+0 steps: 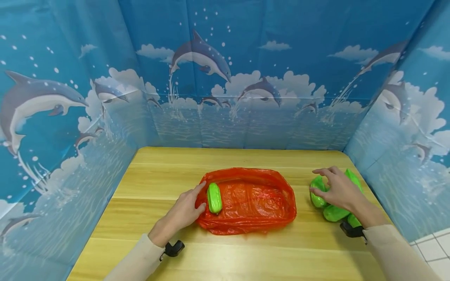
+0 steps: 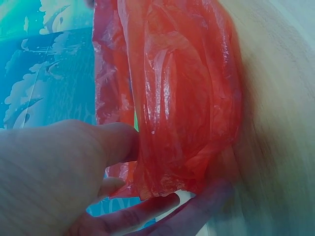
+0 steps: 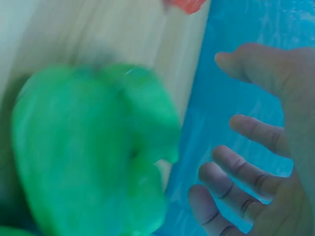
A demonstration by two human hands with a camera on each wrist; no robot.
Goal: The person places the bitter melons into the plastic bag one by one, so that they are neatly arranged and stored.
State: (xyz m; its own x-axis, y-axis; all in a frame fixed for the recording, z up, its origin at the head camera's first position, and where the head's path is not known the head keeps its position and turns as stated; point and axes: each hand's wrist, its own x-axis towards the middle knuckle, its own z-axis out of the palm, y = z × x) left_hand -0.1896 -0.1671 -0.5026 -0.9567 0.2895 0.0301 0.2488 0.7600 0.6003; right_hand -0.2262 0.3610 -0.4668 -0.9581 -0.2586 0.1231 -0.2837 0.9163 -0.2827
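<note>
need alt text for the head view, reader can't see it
A person's left hand touches the left edge of an open red bag holding one green item; their right hand is over more green items on a wooden table. Dolphin-print sheets hang behind and either side.

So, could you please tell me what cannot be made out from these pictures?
- Head view: parts of the green bundles, covered by the right hand.
- Left wrist view: the green piece, at most a sliver past the red plastic.
- Left wrist view: the left hand's thumb tip, behind the plastic; its grip is unclear.
- Right wrist view: the bundles' detail, blurred; most red plastic, cut off by the top edge.
</note>
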